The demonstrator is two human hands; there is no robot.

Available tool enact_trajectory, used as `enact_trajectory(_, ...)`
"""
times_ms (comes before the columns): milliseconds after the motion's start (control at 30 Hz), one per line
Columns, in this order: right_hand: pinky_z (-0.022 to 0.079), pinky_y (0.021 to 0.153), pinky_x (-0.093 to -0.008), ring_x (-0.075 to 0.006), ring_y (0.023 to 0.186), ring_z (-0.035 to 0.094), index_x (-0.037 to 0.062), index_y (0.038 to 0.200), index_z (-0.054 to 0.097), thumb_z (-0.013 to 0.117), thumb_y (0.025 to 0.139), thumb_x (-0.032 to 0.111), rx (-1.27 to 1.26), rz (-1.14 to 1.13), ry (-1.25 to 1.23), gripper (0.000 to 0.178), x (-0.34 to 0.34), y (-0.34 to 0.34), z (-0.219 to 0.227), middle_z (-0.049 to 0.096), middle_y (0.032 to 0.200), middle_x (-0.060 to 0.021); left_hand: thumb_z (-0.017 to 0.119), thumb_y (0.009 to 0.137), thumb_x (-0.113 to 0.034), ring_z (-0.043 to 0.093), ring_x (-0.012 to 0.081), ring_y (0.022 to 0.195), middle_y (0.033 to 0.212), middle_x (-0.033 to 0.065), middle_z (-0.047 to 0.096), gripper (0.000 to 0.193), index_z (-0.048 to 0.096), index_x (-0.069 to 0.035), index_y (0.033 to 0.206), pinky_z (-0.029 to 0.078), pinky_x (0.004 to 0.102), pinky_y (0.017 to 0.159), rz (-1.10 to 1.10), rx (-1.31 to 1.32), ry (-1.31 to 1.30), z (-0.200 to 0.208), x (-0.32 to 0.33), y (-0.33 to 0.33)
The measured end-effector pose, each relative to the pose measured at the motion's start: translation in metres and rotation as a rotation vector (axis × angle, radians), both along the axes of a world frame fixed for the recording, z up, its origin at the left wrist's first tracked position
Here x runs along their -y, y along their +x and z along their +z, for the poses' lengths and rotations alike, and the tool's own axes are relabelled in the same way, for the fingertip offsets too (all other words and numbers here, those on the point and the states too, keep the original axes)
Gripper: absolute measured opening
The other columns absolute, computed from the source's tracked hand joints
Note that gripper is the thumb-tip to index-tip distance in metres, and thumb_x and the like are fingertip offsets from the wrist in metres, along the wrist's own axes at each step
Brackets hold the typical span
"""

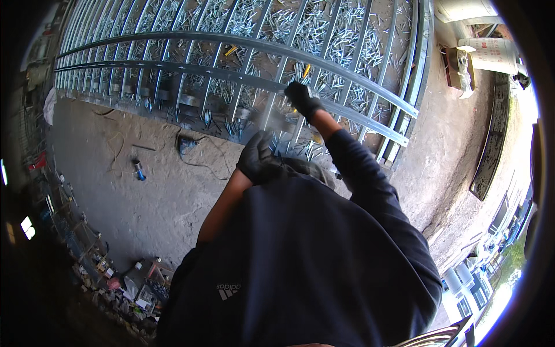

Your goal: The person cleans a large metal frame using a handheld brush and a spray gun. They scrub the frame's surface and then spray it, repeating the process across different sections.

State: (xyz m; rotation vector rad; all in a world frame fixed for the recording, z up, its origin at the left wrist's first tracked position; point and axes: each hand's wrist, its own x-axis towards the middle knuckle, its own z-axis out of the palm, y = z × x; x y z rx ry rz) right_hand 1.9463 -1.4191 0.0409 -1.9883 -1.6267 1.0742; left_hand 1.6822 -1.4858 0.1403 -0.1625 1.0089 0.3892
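A grille of grey metal bars point(173, 66), with two long rails across many crossbars, lies in front of me. My right hand point(303, 99), in a black glove, is closed at the nearer rail point(231, 75); what it grips is hidden. Lower and to the left, my left hand point(256, 156), also gloved in black, has its fingers curled together close to the near end of a crossbar point(270, 107). Whether it holds that bar cannot be made out. Motion smears the area between the two hands.
Small shiny metal pieces point(289, 23) lie scattered beneath the bars. On the floor at left are a blue corded power tool point(186, 144), a second blue tool point(139, 170) and a dark rod point(144, 147). A long dark beam point(491, 139) and a box point(459, 69) sit at right.
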Motion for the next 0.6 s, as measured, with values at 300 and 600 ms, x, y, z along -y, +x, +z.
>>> enact_trajectory(300, 0.055, 0.076, -0.0501, -0.0408, 0.089, 0.070, 0.0081, 0.098, 0.066, 0.053, 0.097, 0.027, 0.254, 0.328, -0.001, 0.023, -0.057, -0.002, 0.037, 0.071, 0.093, -0.0198, 0.055, 0.106, -0.035, 0.019, 0.0065, 0.048, 0.063, -0.0077, 0.024, 0.025, 0.063, -0.018, 0.122, 0.019, 0.0242, 0.042, 0.365, 0.160, -0.087, -0.043, 0.014, -0.080)
enact_trajectory(600, 0.055, 0.087, -0.0466, -0.0402, 0.097, 0.069, 0.0076, 0.095, 0.067, 0.048, 0.098, 0.029, 0.351, 0.369, -0.104, 0.028, -0.089, -0.028, 0.058, 0.072, 0.102, -0.0220, 0.055, 0.105, -0.035, 0.025, 0.0067, 0.051, 0.063, -0.0071, 0.027, 0.026, 0.062, -0.017, 0.122, 0.023, 0.0240, 0.046, 0.304, 0.196, 0.032, -0.047, 0.007, -0.074)
